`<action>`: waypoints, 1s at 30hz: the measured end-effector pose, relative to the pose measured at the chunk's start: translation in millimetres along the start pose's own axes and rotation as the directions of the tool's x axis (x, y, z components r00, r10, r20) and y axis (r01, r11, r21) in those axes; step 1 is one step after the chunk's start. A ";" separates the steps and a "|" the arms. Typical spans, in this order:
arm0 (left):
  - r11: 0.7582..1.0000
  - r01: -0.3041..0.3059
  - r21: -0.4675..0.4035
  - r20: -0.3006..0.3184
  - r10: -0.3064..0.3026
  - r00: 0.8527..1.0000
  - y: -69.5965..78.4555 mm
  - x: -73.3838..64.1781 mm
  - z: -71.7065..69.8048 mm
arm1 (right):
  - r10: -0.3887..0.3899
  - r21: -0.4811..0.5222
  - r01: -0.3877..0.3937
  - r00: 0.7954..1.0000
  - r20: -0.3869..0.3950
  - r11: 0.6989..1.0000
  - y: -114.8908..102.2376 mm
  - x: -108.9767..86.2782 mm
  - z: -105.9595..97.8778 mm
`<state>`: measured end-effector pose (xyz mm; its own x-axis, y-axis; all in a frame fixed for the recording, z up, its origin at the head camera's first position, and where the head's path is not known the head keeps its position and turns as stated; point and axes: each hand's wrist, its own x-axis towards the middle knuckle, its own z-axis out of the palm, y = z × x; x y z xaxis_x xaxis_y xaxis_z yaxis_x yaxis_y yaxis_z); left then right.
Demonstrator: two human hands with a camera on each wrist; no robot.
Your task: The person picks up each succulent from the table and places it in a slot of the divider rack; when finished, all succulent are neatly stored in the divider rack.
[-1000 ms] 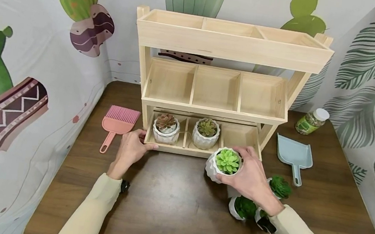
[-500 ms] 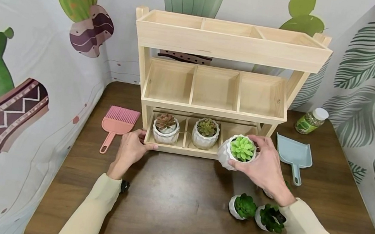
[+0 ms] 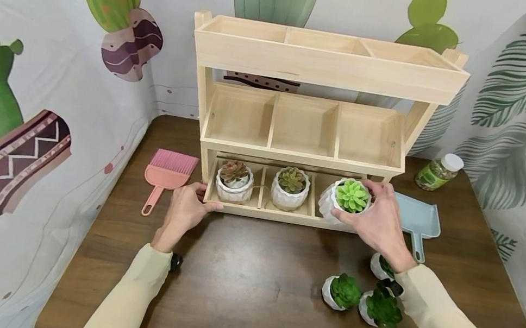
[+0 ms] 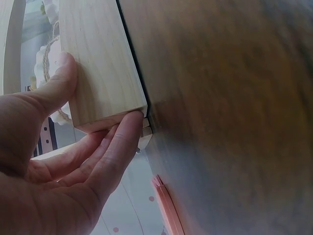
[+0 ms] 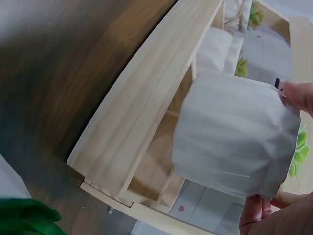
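My right hand (image 3: 381,214) holds a white pot with a bright green succulent (image 3: 351,195) by its rim, tilted over the bottom tier's right compartment. In the right wrist view, the white pot (image 5: 234,134) is above the tier's front board, with thumb and fingers at opposite sides. My left hand (image 3: 185,209) grips the left front corner of the wooden plant shelf (image 3: 329,65); the left wrist view has the thumb on the board (image 4: 100,63) and fingers against its end. A reddish-brown succulent (image 3: 234,174) and an olive-green succulent (image 3: 291,180) stand potted in the left and middle compartments.
Potted dark green succulents (image 3: 345,291) stand on the table (image 3: 237,292) near my right forearm. A pink brush (image 3: 168,174) lies left of the shelf. To its right are a blue dustpan (image 3: 419,218) and a white-lidded jar (image 3: 439,172).
My right hand has carried the bright green succulent's pot rightward and back, from in front of the bottom tier to over its right compartment. My left hand keeps its grip on the shelf corner.
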<state>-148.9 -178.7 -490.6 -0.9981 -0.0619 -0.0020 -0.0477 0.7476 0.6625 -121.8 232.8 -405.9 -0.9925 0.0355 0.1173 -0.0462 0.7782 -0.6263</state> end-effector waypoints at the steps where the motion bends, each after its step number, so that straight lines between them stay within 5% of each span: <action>1: 1.000 -0.002 -0.003 -0.001 0.002 1.000 0.4 0.0 0.3 | 0.001 -0.004 -0.001 1.000 -0.005 1.000 1.9 1.8 0.5; 11: 1.000 -0.016 -0.007 -0.014 0.016 1.000 0.7 -0.2 1.3 | 0.029 -0.012 -0.029 0.999 -0.025 0.999 15.9 18.8 10.9; 30: 1.000 -0.008 -0.006 -0.009 0.008 1.000 0.5 -1.1 0.4 | -0.032 -0.046 0.030 0.998 -0.045 0.999 25.9 40.5 33.6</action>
<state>-147.9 -178.0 -490.5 -0.9980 -0.0620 0.0095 -0.0399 0.7443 0.6667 -167.0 233.3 -443.3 -0.9844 0.0385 0.1717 -0.0708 0.8067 -0.5867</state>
